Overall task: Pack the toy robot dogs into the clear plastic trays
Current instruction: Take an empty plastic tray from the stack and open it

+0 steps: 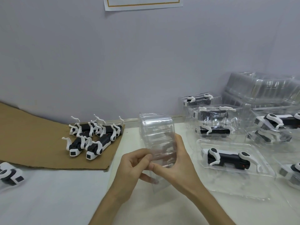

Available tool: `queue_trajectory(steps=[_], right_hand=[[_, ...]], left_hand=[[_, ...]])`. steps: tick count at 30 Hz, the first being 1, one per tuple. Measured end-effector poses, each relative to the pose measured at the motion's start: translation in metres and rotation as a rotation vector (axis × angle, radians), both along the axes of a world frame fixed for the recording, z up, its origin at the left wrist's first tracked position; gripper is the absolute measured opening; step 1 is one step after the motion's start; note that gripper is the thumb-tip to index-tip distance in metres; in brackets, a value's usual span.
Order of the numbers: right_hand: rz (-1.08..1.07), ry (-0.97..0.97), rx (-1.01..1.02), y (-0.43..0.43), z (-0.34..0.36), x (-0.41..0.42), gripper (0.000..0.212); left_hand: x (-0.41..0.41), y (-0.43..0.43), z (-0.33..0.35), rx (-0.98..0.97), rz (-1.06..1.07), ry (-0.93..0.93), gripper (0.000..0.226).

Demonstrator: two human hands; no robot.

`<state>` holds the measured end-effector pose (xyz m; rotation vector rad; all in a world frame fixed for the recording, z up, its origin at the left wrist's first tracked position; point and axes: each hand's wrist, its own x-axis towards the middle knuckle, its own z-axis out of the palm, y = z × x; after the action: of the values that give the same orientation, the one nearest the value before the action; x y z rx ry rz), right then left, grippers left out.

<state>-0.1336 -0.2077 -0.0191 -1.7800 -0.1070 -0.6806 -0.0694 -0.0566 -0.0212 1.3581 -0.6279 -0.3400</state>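
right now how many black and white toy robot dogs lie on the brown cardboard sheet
4: front left dog, front right dog, back left dog, back right dog. They overlap, so another may be hidden.

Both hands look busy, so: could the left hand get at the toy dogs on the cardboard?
Probably, once it lets go: the left hand and right hand both grip the clear tray, but nothing stands between it and the toy dogs on the cardboard.

Open counter [56, 195] lies front left, below the cardboard sheet [32, 143]. Toy robot dogs [90, 137], legs up, crowd that sheet's right end. A held clear tray [155, 127] stands upright mid-counter. Filled trays [263, 161] pack the right side, with stacked empty trays [259, 88] behind them against the wall [146, 62].
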Motion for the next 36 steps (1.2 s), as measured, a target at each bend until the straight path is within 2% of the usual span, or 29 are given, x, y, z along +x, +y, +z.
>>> queue_trajectory(steps=[5, 13, 16, 18, 20, 23, 26, 29, 31, 33, 35, 36], right_hand=[[-0.037, -0.024, -0.058, 0.002, -0.001, 0.001, 0.072], [-0.213, -0.115, -0.069, 0.000, -0.001, 0.002, 0.090], [-0.258, -0.127, -0.038, -0.009, -0.002, 0.003, 0.088], [-0.301, -0.144, 0.047, -0.020, -0.002, 0.003, 0.086], [-0.345, -0.161, 0.134, -0.029, 0.000, 0.002, 0.084], [-0.343, -0.183, 0.185, -0.029, 0.003, 0.002, 0.081], [-0.313, -0.225, 0.180, -0.022, 0.001, 0.002, 0.082], [-0.330, -0.270, 0.098, -0.019, -0.001, 0.003, 0.088], [-0.346, -0.263, 0.025, -0.019, -0.003, 0.003, 0.092], [-0.358, -0.252, -0.022, -0.018, -0.004, 0.003, 0.095], [-0.366, -0.252, -0.052, -0.018, -0.005, 0.003, 0.097], [-0.369, -0.251, -0.061, -0.018, -0.006, 0.003, 0.098]], left_hand=[[0.001, 0.001, 0.002, -0.006, 0.079, -0.065, 0.010], [-0.005, -0.002, 0.007, 0.021, 0.096, -0.215, 0.013], [0.004, 0.004, 0.007, -0.004, 0.204, -0.212, 0.015], [0.019, 0.012, 0.002, -0.089, 0.379, -0.115, 0.020], [0.037, 0.025, -0.005, -0.217, 0.516, 0.082, 0.027], [0.054, 0.036, -0.021, -0.393, 0.501, 0.410, 0.032], [0.057, 0.035, -0.035, -0.352, 0.473, 0.515, 0.026], [0.057, 0.027, -0.038, -0.112, 0.492, 0.418, 0.012], [0.054, 0.022, -0.040, 0.105, 0.547, 0.298, 0.023], [0.048, 0.020, -0.042, 0.240, 0.611, 0.165, 0.038], [0.043, 0.022, -0.041, 0.376, 0.767, -0.060, 0.042], [0.042, 0.024, -0.038, 0.432, 0.887, -0.224, 0.035]])
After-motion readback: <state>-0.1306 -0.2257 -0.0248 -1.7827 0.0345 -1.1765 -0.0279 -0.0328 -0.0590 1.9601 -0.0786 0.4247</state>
